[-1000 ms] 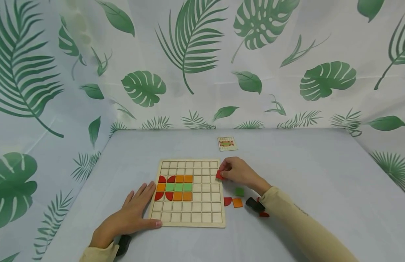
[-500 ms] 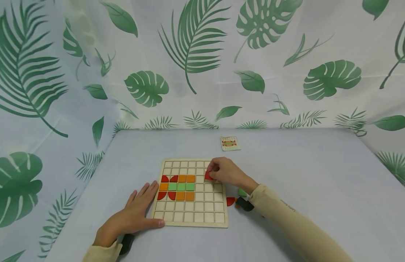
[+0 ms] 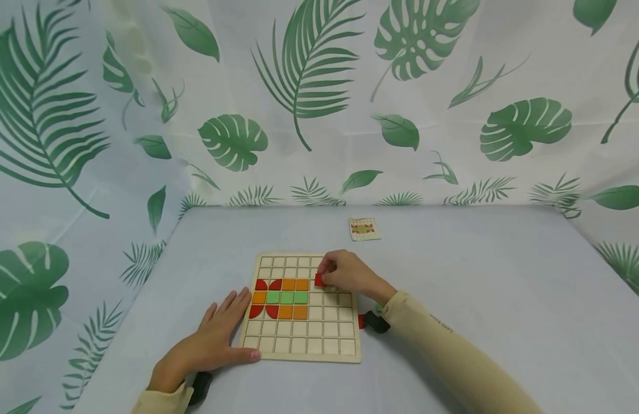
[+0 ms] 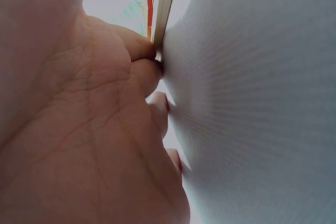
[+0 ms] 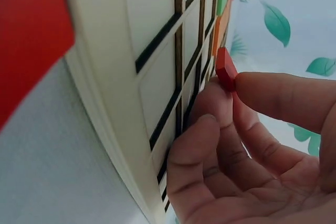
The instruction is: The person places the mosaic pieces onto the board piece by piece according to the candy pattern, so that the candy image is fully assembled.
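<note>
A pale wooden grid board [image 3: 314, 345] lies flat on the table, with orange squares [image 3: 295, 284], green squares [image 3: 287, 297] and red quarter-round tiles [image 3: 256, 311] set in its left half. My right hand [image 3: 350, 273] pinches a small red tile [image 3: 319, 280] between thumb and finger, over the board just right of the upper orange pair. In the right wrist view this red tile [image 5: 226, 69] is tilted, close over the grid. My left hand [image 3: 212, 338] rests with spread fingers along the board's left edge, its thumb at the near left corner.
Behind the board lies a small pattern card [image 3: 364, 229]. Right of the board, a red tile [image 3: 361, 321] and a green tile [image 3: 379, 308] show partly behind the black wrist camera [image 3: 376, 322]. Leaf-printed cloth [image 3: 319, 115] hangs behind the table.
My right hand has carried the red tile leftward from the board's right edge to beside the upper orange squares. The left hand keeps its place at the board's left edge.
</note>
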The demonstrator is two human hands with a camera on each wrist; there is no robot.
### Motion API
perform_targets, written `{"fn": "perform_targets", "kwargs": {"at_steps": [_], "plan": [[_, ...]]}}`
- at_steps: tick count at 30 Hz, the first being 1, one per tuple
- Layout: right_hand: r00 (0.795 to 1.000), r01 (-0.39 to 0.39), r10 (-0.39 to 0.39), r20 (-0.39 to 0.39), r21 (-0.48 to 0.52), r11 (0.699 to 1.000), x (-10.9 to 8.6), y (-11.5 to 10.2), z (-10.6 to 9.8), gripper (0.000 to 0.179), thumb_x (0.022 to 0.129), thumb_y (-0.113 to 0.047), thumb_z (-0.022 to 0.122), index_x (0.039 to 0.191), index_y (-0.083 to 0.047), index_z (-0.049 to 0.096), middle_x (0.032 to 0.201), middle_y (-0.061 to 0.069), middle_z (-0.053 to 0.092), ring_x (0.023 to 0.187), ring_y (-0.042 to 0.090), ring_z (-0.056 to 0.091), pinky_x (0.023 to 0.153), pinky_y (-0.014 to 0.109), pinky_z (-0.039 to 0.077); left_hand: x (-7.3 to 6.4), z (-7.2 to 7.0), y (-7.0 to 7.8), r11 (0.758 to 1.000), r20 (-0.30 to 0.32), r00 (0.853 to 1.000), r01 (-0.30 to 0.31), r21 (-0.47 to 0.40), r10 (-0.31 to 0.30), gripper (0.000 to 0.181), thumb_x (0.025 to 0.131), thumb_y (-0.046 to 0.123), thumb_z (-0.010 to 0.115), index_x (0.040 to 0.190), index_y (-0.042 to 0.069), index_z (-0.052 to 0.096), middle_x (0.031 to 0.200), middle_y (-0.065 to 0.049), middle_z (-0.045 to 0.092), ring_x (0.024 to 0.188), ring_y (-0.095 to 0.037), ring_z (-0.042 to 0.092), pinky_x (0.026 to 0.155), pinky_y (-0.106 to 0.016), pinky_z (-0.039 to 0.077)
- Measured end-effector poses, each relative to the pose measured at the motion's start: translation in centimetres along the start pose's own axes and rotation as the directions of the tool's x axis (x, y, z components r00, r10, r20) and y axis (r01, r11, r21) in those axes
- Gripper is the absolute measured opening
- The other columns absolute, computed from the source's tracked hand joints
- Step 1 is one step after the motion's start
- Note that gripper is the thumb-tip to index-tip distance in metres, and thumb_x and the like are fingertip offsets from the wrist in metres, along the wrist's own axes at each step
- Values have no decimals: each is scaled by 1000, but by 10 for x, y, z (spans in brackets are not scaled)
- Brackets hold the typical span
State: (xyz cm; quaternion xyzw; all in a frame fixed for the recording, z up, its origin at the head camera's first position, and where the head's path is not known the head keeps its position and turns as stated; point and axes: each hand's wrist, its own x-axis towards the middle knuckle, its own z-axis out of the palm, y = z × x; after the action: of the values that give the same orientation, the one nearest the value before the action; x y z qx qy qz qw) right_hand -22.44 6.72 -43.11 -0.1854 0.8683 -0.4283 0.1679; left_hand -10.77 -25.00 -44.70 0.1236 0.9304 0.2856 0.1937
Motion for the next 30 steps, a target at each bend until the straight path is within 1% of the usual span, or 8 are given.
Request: {"fn": "perform_targets", "kwargs": {"at_steps": [8,12,15,18,23,30], "plan": [[1000,30,-29,10,-40,999,4,-2,5,7,91,1,71,91,-5,71,84,1,68,78,17,59,74,31,51,0,0,0,1000,-3,1000,-2,-1,2,125,83,58,88,172,6,17,178,-15,15,163,-42,2,124,-67,-7],[998,59,-58,20,-61,996,5,-1,8,3,92,-1,71,90,-3,70,81,0,66,76,16,57,72,31,50,0,1,-1,1000,-5,1000,-13,4,13,125,83,59,87,172,5,17,178,-15,15,163,-42,2,124,-68,-6],[996,82,-80,27,-83,993,5,-1,10,3,93,-3,71,91,0,69,80,-1,65,74,15,56,70,30,49,0,1,-1,1000,-7,1000,-24,5,24,125,84,58,87,172,4,17,178,-16,15,163,-44,3,123,-70,-5],[996,92,-90,26,-102,990,4,-2,10,5,94,-2,70,89,-3,69,79,-1,64,74,15,55,69,30,48,-1,1,0,1000,-7,1000,-29,-2,29,125,84,58,87,172,4,17,178,-17,15,162,-44,3,123,-70,-5],[992,126,-124,26,-126,984,4,-2,10,14,94,1,70,85,-9,68,76,-2,63,72,15,55,69,30,47,-2,0,2,1000,-8,1000,-24,-3,24,125,83,58,87,172,4,17,178,-17,15,162,-44,3,123,-70,-5],[986,169,-166,35,-146,975,5,-3,10,16,93,3,70,83,-9,68,74,-3,64,70,13,54,68,29,47,-1,0,0,999,-11,1000,-29,-12,29,126,83,59,87,171,4,18,178,-18,15,162,-45,2,123,-69,-7]]}}
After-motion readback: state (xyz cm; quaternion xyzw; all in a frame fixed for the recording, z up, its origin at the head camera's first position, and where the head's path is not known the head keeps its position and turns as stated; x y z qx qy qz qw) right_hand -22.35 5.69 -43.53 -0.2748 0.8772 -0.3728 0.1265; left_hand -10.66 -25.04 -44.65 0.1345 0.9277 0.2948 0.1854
